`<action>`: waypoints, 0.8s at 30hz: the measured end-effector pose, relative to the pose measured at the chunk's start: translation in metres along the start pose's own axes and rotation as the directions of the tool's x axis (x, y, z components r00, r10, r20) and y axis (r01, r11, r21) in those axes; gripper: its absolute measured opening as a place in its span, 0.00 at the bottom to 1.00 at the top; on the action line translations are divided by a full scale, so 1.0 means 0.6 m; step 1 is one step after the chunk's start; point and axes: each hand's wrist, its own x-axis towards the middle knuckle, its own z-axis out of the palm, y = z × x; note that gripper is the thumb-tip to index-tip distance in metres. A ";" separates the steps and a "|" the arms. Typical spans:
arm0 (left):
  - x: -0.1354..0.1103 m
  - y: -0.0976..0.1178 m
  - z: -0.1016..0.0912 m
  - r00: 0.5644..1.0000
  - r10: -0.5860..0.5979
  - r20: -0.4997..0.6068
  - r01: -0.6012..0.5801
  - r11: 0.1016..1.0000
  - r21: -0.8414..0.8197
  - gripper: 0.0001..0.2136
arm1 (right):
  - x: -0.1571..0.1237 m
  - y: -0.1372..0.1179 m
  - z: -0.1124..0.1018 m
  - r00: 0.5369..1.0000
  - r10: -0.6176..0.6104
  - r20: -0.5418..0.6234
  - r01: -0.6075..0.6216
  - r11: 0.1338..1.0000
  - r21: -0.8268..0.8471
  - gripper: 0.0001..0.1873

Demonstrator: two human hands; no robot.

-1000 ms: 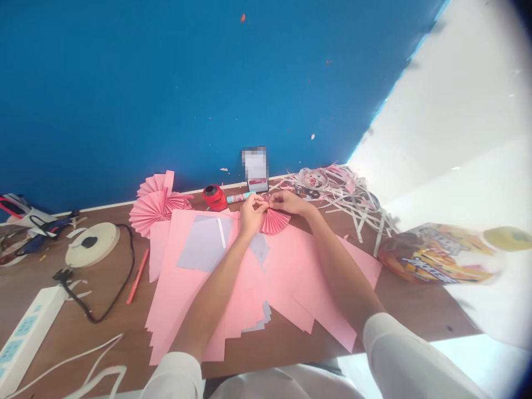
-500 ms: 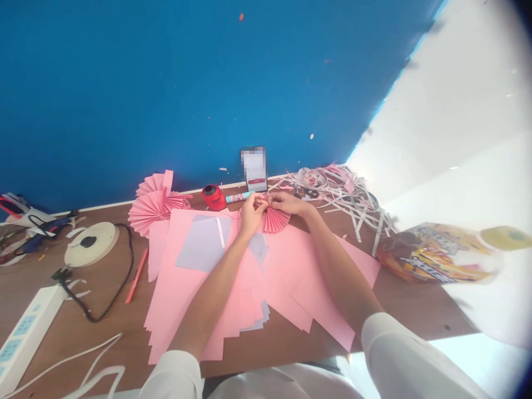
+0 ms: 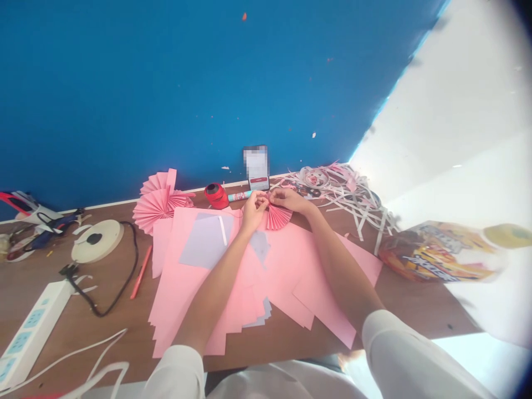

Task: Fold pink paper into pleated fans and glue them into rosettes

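Note:
Between my two hands is a small pleated pink paper fan (image 3: 278, 217), its folds spread downward over the pink sheets (image 3: 286, 260). My left hand (image 3: 254, 210) pinches at the fan's narrow top from the left. Opposite it, my right hand (image 3: 290, 200) has its fingertips closed on the same gathered end. What exactly lies between the fingertips is too small to make out. Larger finished-looking pink paper fans (image 3: 154, 205) rest at the back left. Grey-blue paper (image 3: 205, 241) with a white strip (image 3: 223, 230) lies on the pink stack, left of my hands.
By the wall stand a red spool-like object (image 3: 216, 196), a light-blue tube (image 3: 240, 196) and a phone (image 3: 256, 169). Paper strips (image 3: 353, 199) heap at the back right, near a plastic bottle (image 3: 444, 252). A tape roll (image 3: 97, 242), red pen (image 3: 141, 271) and power strip (image 3: 35, 332) lie left.
The whole view has shifted slightly, so everything sits a little further right. My hands stay at the fan's top with barely any change in grip.

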 end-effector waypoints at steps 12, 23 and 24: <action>0.001 -0.005 -0.001 1.000 0.015 -0.001 -0.015 1.000 -0.014 0.10 | -0.001 -0.006 -0.001 0.999 -0.009 -0.032 0.006 0.994 -0.106 0.11; 0.000 -0.002 0.000 1.000 0.009 -0.001 -0.009 1.000 -0.003 0.09 | -0.003 -0.013 0.000 1.000 -0.004 -0.007 0.002 0.982 -0.187 0.10; 0.001 -0.002 0.000 1.000 0.008 -0.003 -0.008 1.000 -0.001 0.09 | -0.003 -0.015 0.000 1.000 -0.002 0.000 0.002 0.981 -0.192 0.10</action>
